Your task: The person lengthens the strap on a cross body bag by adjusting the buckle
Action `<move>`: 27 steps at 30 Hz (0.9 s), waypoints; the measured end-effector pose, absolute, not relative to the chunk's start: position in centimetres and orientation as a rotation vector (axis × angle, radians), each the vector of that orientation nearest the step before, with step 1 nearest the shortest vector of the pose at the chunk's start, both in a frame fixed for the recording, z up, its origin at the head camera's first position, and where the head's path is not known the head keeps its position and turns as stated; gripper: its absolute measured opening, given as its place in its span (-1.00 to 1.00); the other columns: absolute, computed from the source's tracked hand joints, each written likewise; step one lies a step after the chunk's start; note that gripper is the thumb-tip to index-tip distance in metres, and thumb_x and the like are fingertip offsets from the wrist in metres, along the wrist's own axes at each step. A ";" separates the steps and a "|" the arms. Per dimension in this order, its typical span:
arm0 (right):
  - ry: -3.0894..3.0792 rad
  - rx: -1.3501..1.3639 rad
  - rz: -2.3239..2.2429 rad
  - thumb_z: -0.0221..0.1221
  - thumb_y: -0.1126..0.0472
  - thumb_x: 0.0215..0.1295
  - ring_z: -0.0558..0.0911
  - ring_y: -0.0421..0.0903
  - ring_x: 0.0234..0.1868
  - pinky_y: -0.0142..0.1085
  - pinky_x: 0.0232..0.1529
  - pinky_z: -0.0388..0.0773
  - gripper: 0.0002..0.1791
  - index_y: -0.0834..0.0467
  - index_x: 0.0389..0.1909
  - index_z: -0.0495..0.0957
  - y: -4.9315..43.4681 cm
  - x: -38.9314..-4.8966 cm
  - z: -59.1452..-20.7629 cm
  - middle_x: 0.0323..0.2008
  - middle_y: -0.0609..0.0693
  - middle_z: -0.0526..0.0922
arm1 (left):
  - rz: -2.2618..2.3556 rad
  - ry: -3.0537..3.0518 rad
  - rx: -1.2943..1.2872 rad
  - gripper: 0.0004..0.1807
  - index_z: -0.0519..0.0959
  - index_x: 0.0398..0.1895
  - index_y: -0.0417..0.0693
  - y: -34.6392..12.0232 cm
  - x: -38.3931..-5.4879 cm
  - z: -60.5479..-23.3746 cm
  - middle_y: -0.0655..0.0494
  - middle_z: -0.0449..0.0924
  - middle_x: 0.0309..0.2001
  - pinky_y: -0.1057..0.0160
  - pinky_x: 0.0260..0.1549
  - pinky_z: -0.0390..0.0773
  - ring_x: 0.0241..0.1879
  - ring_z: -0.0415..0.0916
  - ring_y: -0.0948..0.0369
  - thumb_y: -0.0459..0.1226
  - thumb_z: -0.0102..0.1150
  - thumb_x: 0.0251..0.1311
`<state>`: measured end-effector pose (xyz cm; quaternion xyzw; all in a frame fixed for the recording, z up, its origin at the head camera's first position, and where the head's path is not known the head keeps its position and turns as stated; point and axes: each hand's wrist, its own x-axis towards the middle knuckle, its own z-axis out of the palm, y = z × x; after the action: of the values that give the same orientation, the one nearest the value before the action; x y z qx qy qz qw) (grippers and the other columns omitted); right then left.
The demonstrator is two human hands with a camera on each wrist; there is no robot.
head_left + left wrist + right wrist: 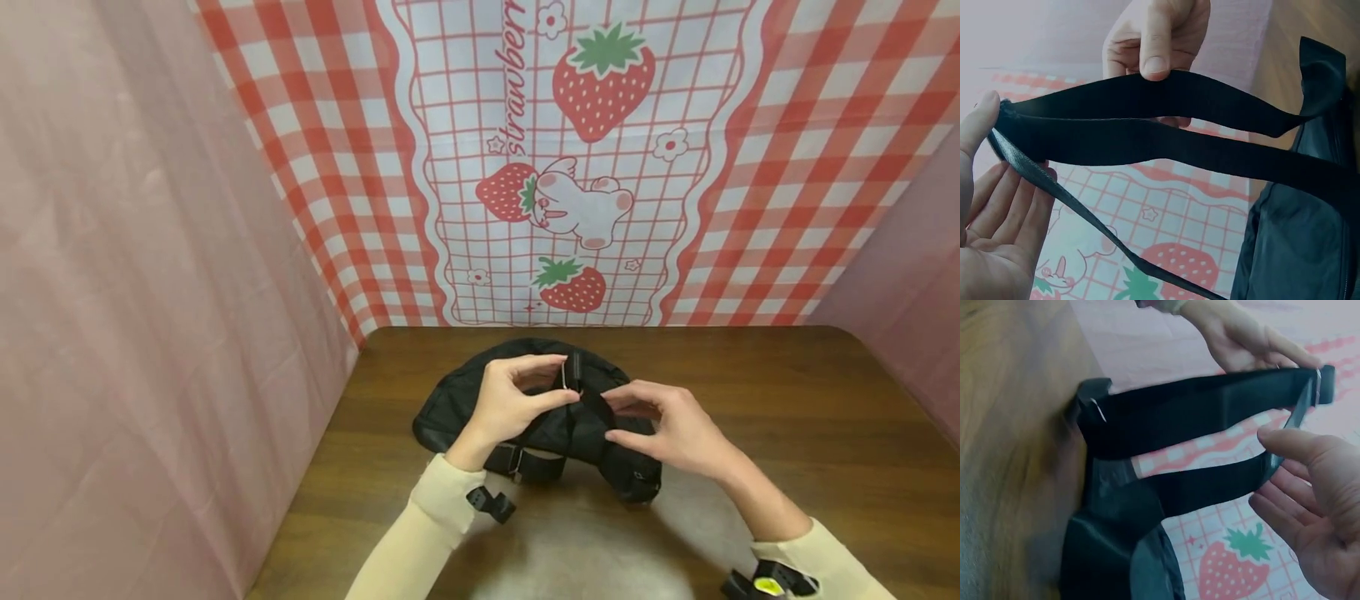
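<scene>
A black fabric bag (461,392) with a curved outline rests on the wooden table in the head view. Its wide black strap (1210,153) is raised off it in a loop. My left hand (506,404) pinches the strap between thumb and fingers at a thin metal slider (1318,386). To its right, my right hand (678,429) holds another stretch of the strap, thumb on one side and fingers on the other. Seen from the left wrist, the right thumb (1155,59) lies on the upper band. The bag's far side is hidden.
The brown wooden table (795,417) lies under the bag. Behind it hangs a checked cloth (787,167) printed with strawberries. A pink curtain (150,292) borders the left side, and another pink cloth (900,267) hangs at the right. A second buckle (516,462) sits on a lower strap.
</scene>
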<state>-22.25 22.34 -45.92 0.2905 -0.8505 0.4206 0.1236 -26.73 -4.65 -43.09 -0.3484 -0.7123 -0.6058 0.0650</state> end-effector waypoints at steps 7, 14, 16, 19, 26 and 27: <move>-2.352 1.073 1.531 0.17 0.72 0.21 0.60 -0.21 0.06 -0.52 0.03 0.58 -0.35 0.33 0.35 0.51 22.9 -22.2 -45.2 0.09 0.14 0.57 | -1.791 -2.171 -1.057 -0.52 0.77 0.13 -0.20 -5.0 -26.3 -43.0 -0.16 0.81 0.06 0.24 0.03 0.80 -0.02 0.80 0.24 -0.41 0.62 0.08; -2.341 0.817 1.198 0.58 0.36 0.09 0.55 -0.30 -0.24 -0.47 -0.28 0.51 -0.37 -0.02 0.22 0.72 21.9 -21.7 -43.7 -0.14 -0.19 0.67 | -1.730 -2.163 -1.111 -0.50 0.76 0.13 -0.21 -5.2 -26.2 -42.8 -0.16 0.81 0.06 0.25 0.06 0.80 0.02 0.80 0.12 -0.40 0.64 0.06; -2.337 0.740 1.103 0.67 0.28 -0.03 0.53 -0.33 -0.32 -0.50 -0.35 0.50 -0.37 -0.08 0.14 0.77 21.7 -21.6 -43.4 -0.21 -0.27 0.65 | -1.712 -2.159 -1.127 -0.50 0.76 0.13 -0.22 -5.4 -26.2 -42.9 -0.15 0.81 0.06 0.25 0.06 0.79 0.02 0.80 0.13 -0.40 0.64 0.06; -2.315 0.724 1.052 0.71 0.28 -0.10 0.52 -0.35 -0.35 -0.53 -0.38 0.51 -0.38 -0.07 0.08 0.80 21.7 -21.5 -43.0 -0.25 -0.27 0.65 | -1.695 -2.151 -1.142 -0.51 0.77 0.12 -0.23 -5.6 -26.2 -42.8 -0.15 0.81 0.06 0.25 0.06 0.80 0.02 0.80 0.18 -0.40 0.64 0.06; -2.292 0.739 1.011 0.70 0.31 -0.12 0.44 -0.37 -0.40 -0.53 -0.41 0.37 -0.40 -0.11 0.03 0.82 22.2 -21.5 -42.7 -0.25 -0.31 0.66 | -1.707 -2.149 -1.138 -0.51 0.77 0.11 -0.23 -5.7 -26.3 -42.8 -0.15 0.82 0.04 0.24 0.04 0.81 -0.02 0.81 0.20 -0.41 0.65 0.04; -2.292 0.739 1.011 0.70 0.31 -0.12 0.45 -0.37 -0.40 -0.53 -0.41 0.35 -0.40 -0.10 0.03 0.82 22.3 -21.5 -42.7 -0.24 -0.32 0.66 | -1.710 -2.151 -1.134 -0.51 0.77 0.11 -0.24 -5.7 -26.2 -42.8 -0.15 0.82 0.04 0.24 0.03 0.81 -0.02 0.81 0.19 -0.41 0.65 0.04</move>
<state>-21.53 22.28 -42.71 0.2732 -0.8470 0.3735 0.2617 -26.23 -5.74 -42.76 -0.3801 -0.7211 -0.5731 0.0844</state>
